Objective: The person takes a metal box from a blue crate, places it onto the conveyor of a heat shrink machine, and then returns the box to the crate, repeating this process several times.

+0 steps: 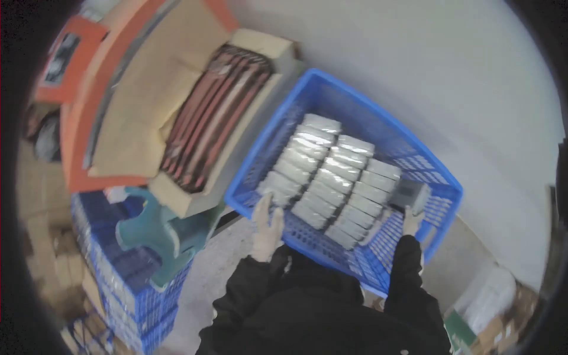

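Note:
A blue plastic basket (378,97) holds three rows of white, shiny packets (340,177), standing closely side by side. My right hand (412,223) is inside the basket's right end, with its fingers closed on a small grey box (410,196) beside the rightmost row. The box's underside is hidden. At the basket's near left rim is my left hand (266,231), its fingers stretched out and apart next to the end of the left row. Whether its fingertips touch the rim or the packets, I cannot tell.
Left of the basket, an open cardboard box (228,157) holds several dark red and black flat pieces (216,118). A green plastic piece (168,231) lies on stacked blue crates (127,260). An orange bin edge (80,142) stands far left. A pale wall (414,53) rises behind.

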{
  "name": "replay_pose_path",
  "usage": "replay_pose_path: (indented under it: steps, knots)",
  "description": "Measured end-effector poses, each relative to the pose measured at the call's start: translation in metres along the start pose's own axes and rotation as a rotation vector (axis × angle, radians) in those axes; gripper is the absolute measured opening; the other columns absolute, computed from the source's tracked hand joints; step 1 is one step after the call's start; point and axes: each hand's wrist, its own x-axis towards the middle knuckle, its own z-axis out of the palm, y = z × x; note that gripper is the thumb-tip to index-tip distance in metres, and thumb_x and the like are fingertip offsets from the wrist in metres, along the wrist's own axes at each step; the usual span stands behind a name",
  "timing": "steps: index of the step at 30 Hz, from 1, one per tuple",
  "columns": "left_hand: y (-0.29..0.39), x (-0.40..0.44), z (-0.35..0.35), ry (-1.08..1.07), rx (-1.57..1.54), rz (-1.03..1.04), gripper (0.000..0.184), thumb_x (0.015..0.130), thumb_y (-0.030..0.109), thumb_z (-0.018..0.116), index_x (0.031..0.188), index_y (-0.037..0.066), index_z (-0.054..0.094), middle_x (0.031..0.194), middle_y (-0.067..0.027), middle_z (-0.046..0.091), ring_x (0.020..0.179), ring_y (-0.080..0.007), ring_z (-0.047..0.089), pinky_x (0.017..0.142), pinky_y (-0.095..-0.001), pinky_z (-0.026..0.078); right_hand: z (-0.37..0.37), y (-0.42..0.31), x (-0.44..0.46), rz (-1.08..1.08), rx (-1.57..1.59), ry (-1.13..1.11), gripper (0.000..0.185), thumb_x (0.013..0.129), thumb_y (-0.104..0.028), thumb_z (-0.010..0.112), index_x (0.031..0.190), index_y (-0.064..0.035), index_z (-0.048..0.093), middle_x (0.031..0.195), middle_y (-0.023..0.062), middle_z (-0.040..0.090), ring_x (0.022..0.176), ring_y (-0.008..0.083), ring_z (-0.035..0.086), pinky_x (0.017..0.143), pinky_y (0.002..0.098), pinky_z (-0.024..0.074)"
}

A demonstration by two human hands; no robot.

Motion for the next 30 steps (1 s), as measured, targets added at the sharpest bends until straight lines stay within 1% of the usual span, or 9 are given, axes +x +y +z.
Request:
replay_pose_path:
  steps: [3,6,12,15,18,21,24,27,30]
  knots:
    - [-0.001,0.003,-0.002,0.021,-0.063,-0.079,0.043,0.099,0.024,0.053,0.136,0.002,0.052,0.134,-0.0169,0.056,0.123,-0.029,0.053,0.107,-0.0405,0.041,0.108,0.065,0.067,-0.109,0.326,-0.228,0.033,0.088,-0.027,0.063,0.114,-0.0105,0.051,0.103,0.0135,0.062,0.084,0.0222,0.063,0.071,0.0325,0.053]
    - [0.009,0.007,-0.008,-0.05,-0.174,-0.168,0.046,0.099,0.022,0.051,0.141,0.004,0.048,0.137,-0.0155,0.053,0.124,-0.0256,0.052,0.106,-0.0382,0.042,0.111,0.049,0.047,-0.106,-0.01,-0.323,0.079,0.097,-0.056,0.034,0.146,0.0022,0.013,0.15,0.0215,0.02,0.137,0.0288,0.021,0.112,0.0323,0.0175]
    - [0.012,0.022,-0.024,0.031,-0.221,-0.233,0.05,0.1,0.024,0.048,0.144,0.002,0.043,0.135,-0.0171,0.047,0.115,-0.024,0.053,0.103,-0.0387,0.044,0.067,0.005,0.047,0.125,0.314,-0.527,0.064,0.094,-0.044,0.055,0.142,-0.0065,0.035,0.142,0.0165,0.041,0.132,0.0322,0.044,0.095,0.0461,0.0456]
    - [0.017,0.031,-0.036,0.132,-0.218,-0.215,0.048,0.099,0.017,0.049,0.143,0.001,0.043,0.126,-0.016,0.05,0.11,-0.0224,0.054,0.099,-0.0359,0.045,0.064,-0.009,0.073,-0.326,-0.486,-0.645,0.069,0.099,-0.06,0.019,0.152,-0.0179,0.03,0.15,0.0365,0.019,0.142,0.0484,0.019,0.115,0.0501,0.0172]
    - [0.019,0.038,-0.05,0.238,-0.22,-0.218,0.048,0.098,0.018,0.049,0.142,-0.002,0.044,0.129,-0.0185,0.051,0.111,-0.0232,0.056,0.096,-0.0353,0.047,0.052,-0.141,0.009,-0.214,0.008,-0.14,0.06,0.1,-0.034,0.044,0.151,-0.0042,0.029,0.152,0.0252,0.031,0.142,0.0372,0.031,0.117,0.0428,0.0256]
    - [0.018,0.035,-0.06,0.309,-0.258,-0.247,0.048,0.099,0.018,0.049,0.142,-0.002,0.043,0.128,-0.0191,0.05,0.112,-0.0227,0.057,0.096,-0.0336,0.048,0.055,-0.26,-0.066,-0.344,0.356,-0.179,0.05,0.098,-0.025,0.051,0.14,-0.0003,0.04,0.137,0.019,0.049,0.128,0.0295,0.047,0.111,0.0392,0.0364]
    - [0.023,0.036,-0.069,0.396,-0.293,-0.242,0.051,0.097,0.018,0.051,0.143,-0.001,0.043,0.123,-0.016,0.052,0.11,-0.0189,0.058,0.099,-0.0326,0.046,0.043,-0.379,-0.176,-0.375,0.408,-0.411,0.045,0.092,-0.006,0.054,0.136,0.0008,0.047,0.133,0.0178,0.054,0.124,0.0292,0.053,0.11,0.0401,0.042]
    - [0.028,0.039,-0.078,0.421,-0.417,-0.274,0.054,0.096,0.015,0.05,0.149,0.007,0.038,0.117,-0.0088,0.06,0.08,-0.0104,0.055,0.076,-0.0252,0.046,0.066,-0.409,-0.218,-0.779,0.497,-0.625,0.036,0.092,-0.009,0.054,0.128,-0.0005,0.054,0.123,0.016,0.06,0.114,0.0266,0.057,0.103,0.0373,0.0459]
    - [0.028,0.037,-0.091,0.44,-0.417,-0.335,0.057,0.093,0.016,0.046,0.148,0.006,0.037,0.112,-0.0051,0.065,0.084,-0.0132,0.057,0.083,-0.0296,0.044,0.093,-0.423,-0.263,-0.918,0.622,-0.877,0.035,0.095,-0.014,0.052,0.128,-0.0007,0.053,0.121,0.0153,0.059,0.113,0.025,0.056,0.103,0.0354,0.0441]
